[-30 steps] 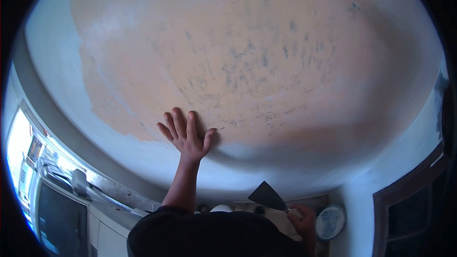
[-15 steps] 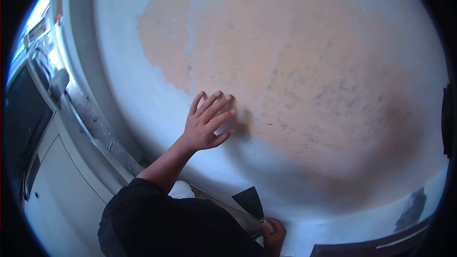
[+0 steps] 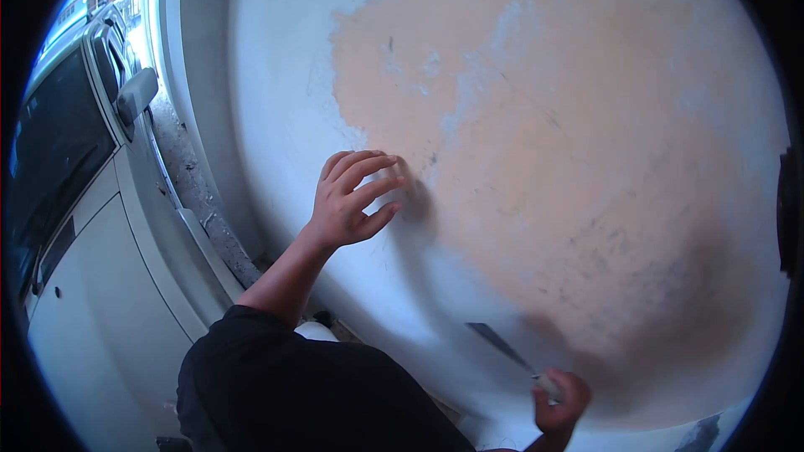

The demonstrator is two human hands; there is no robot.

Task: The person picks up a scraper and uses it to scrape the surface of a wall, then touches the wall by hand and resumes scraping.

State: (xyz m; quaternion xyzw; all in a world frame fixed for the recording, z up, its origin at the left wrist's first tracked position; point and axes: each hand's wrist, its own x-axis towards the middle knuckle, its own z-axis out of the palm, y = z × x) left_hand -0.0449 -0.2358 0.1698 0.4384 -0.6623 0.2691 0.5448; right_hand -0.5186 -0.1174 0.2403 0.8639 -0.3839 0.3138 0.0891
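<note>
A white wall (image 3: 276, 117) with a large peach-coloured patch (image 3: 536, 159) fills most of the view. My left hand (image 3: 353, 199) is raised at the patch's left edge, fingers apart and slightly bent, with nothing in it. Its fingertips are close to the wall and a shadow falls beside them. Low on the right, my right hand (image 3: 566, 402) is wrapped round the pale handle of a putty knife (image 3: 501, 345). The blade points up and left, seen nearly edge-on in front of the wall's lower white part. Grey scuffs mark the patch above this hand.
A pale vehicle (image 3: 126, 301) with a dark windscreen and a side mirror (image 3: 136, 96) stands close on the left. Between it and the wall runs a narrow strip of rough ground (image 3: 188, 167). Something white and rounded (image 3: 316, 331) shows beside my dark sleeve.
My right hand has lifted the putty knife up and to the right, turning its blade edge-on. My left hand's fingers have bent more. The view has swung left, showing more of the vehicle.
</note>
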